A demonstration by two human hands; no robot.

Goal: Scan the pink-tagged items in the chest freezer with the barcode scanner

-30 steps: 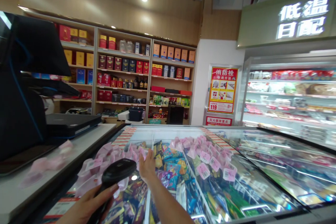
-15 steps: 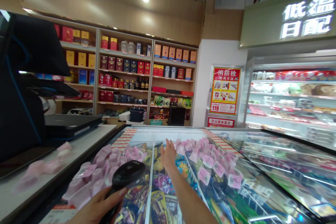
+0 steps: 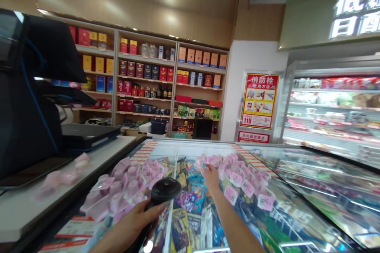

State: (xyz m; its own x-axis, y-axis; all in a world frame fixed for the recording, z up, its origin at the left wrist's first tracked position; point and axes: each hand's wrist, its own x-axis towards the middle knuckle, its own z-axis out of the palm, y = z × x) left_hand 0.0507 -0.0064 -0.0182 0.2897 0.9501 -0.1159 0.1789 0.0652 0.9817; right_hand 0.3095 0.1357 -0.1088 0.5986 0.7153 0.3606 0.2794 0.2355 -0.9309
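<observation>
My left hand (image 3: 139, 221) is closed around the handle of a black barcode scanner (image 3: 165, 189), whose head points forward over the chest freezer. Out ahead, my right hand (image 3: 210, 176) has its fingers pinched at the left edge of the right-hand heap of pink plastic cups (image 3: 236, 179). A pink cup (image 3: 201, 163) is at its fingertips, partly hidden. Several of these cups show white barcode labels. Left of the scanner lies another heap of pink cups (image 3: 124, 180). Both heaps rest on the freezer's glass top (image 3: 166, 147), above colourful packaged goods (image 3: 190, 197).
A white counter (image 3: 97, 166) runs along the left, carrying a few pink cups (image 3: 67, 174) and a black checkout terminal (image 3: 32, 95). Shelves of boxes and bottles (image 3: 145, 71) line the back. A lit refrigerated display (image 3: 332, 110) stands at right.
My right hand has moved right, from open fingers over the freezer's middle to a pinch at the right heap. My left hand and the scanner have shifted right. The view has turned slightly left.
</observation>
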